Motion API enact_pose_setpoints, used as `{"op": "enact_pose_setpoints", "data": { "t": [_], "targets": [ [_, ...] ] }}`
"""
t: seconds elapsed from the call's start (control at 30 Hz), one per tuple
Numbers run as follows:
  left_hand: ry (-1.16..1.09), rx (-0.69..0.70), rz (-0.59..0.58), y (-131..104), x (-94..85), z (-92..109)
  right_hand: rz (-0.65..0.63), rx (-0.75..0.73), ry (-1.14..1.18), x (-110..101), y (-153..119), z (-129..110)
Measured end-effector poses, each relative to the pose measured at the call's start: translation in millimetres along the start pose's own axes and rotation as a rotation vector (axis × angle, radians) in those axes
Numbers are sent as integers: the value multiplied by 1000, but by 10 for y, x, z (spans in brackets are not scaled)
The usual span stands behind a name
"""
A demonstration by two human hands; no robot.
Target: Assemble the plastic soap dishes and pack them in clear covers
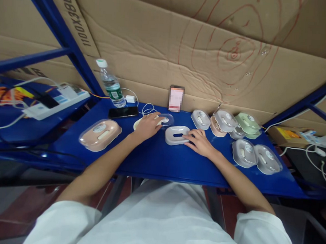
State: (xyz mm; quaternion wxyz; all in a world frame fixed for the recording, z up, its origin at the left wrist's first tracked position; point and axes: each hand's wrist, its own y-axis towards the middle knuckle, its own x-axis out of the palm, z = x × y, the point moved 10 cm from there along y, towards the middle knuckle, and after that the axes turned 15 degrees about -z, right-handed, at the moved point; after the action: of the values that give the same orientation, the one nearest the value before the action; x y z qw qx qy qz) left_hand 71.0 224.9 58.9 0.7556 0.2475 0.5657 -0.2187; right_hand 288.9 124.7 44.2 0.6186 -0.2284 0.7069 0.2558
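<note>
Your left hand (pixel 148 126) is lying flat on a cream dish (pixel 163 121), gripping nothing; your right hand (pixel 200 142) is touching a grey dish (pixel 176 134), fingers loose, mid-desk (pixel 150 161).

Blue desk (pixel 155 165), metal, backed by cardboard. Lying directly on it: pink soap box (pixel 100 134) at left; water bottle (pixel 111 84) and black phone (pixel 123 112) toward the rear; grey tray (pixel 177 134) at centre; grey, pink and green boxes (pixel 234 125) stacked at right rear; two grey boxes (pixel 255 156) near the right front edge.
</note>
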Motion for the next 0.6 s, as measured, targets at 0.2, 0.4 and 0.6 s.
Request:
{"op": "enact_pose_setpoints", "data": {
  "t": [0.2,0.4,0.6],
  "targets": [
    [-22,166,-78,-85,-9,414,166,75,39,-304,-156,228],
    [130,-156,-152,-220,-69,309,286,161,207,-460,-240,350],
    [45,-374,-264,-278,-146,-185,317,154,275,-419,-226,358]
  ]
}}
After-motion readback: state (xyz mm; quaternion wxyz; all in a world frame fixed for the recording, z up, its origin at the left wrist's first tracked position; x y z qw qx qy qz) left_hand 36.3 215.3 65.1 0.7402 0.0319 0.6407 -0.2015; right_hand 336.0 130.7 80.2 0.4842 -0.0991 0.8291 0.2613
